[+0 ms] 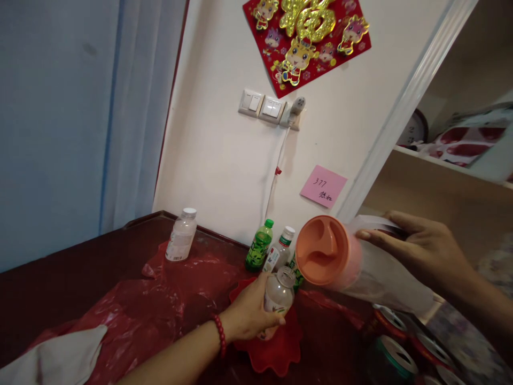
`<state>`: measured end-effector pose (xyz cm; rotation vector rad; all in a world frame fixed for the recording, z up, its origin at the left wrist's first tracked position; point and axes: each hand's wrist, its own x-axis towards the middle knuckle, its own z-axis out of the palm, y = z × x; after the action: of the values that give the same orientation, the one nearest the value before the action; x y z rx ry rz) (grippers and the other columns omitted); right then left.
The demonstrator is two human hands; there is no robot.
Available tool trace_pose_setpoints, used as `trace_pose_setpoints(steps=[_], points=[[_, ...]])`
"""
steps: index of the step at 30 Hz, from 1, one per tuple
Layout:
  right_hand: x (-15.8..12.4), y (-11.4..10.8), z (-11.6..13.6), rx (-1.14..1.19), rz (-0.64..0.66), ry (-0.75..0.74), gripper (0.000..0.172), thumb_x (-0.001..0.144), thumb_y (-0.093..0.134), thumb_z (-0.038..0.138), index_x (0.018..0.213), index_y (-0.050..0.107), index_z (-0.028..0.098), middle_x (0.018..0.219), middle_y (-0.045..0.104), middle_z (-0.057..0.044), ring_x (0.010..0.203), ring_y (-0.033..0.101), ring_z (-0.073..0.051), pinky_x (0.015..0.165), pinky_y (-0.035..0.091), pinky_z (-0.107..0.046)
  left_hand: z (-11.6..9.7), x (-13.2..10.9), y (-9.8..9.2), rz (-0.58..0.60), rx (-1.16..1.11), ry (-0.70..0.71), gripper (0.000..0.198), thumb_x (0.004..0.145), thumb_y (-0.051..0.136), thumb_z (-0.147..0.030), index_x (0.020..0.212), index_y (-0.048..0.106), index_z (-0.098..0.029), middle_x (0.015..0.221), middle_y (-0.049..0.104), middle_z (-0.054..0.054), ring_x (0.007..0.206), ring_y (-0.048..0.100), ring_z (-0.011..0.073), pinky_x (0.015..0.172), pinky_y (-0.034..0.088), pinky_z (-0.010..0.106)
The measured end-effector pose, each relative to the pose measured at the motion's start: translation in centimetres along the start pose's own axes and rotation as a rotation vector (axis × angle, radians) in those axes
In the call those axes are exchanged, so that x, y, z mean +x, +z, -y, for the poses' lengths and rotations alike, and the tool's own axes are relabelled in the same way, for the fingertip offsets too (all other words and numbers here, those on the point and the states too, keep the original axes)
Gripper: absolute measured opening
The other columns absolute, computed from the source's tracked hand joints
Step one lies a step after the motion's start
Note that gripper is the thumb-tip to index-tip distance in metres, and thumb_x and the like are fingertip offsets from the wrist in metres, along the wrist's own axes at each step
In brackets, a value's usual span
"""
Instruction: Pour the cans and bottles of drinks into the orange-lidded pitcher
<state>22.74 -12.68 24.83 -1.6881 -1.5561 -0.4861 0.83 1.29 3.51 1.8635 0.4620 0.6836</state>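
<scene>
My left hand [252,313], with a red bead bracelet on the wrist, wraps around a clear uncapped bottle [279,294] above a red scalloped dish [276,350]. My right hand [417,246] grips the handle of a clear pitcher [385,278]. The pitcher is tipped on its side, its orange lid [323,250] facing left, close to the mouth of the bottle. Whether liquid is flowing I cannot tell. Just behind the bottle stand a green-capped bottle [259,247] and a white-capped bottle [279,250]; another green bottle is mostly hidden.
On the left of the dark table [132,240] a white-capped clear jar [181,235] stands by crumpled red plastic [148,305]. A white cloth [60,355] lies front left. Several drink cans [395,355] stand front right. A cord [276,184] hangs from the wall socket.
</scene>
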Motion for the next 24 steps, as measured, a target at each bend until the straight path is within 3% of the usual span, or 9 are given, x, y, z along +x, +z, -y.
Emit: trace_pose_setpoints(steps=[24], points=[[0.35, 0.1, 0.49, 0.03, -0.027, -0.097, 0.062, 0.071, 0.077, 0.074, 0.054, 0.055, 0.019, 0.053, 0.041, 0.002, 0.05, 0.036, -0.014, 0.043, 0.026, -0.022, 0.25, 0.07, 0.05, -0.019, 0.011, 0.031, 0.063, 0.064, 0.079, -0.014, 0.121, 0.052, -0.021, 0.115, 0.067, 0.004, 0.105, 0.062, 0.0251, 0.091, 0.046, 0.033]])
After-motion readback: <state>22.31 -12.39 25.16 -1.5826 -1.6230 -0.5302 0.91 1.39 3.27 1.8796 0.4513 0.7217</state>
